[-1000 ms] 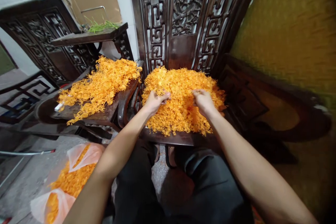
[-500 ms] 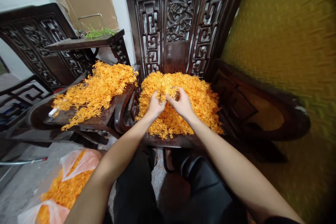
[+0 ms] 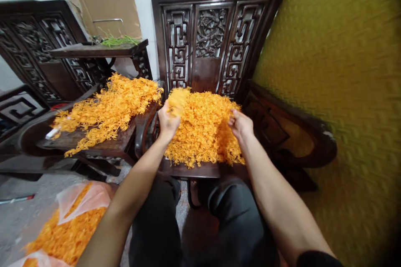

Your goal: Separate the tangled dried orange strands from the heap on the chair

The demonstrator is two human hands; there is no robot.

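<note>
A large heap of curly orange pieces (image 3: 203,129) covers the seat of the dark carved chair in front of me. At the heap's left edge, my left hand (image 3: 169,123) is closed around a blurred bunch of orange pieces (image 3: 178,101), raised slightly above the heap. My right hand (image 3: 240,125) is over the heap's right side, its fingers curled together; what they hold, if anything, is too small to make out.
On the left chair lies a second orange pile (image 3: 122,104). Green stems (image 3: 120,41) rest on a small dark table (image 3: 94,51). An open plastic bag (image 3: 84,202) of orange pieces stands on the floor at lower left. A woven yellow surface (image 3: 328,50) rises at right.
My hands have moved apart from the middle of the heap. The left went left with the orange bunch, and the right went right. The view has shifted slightly.
</note>
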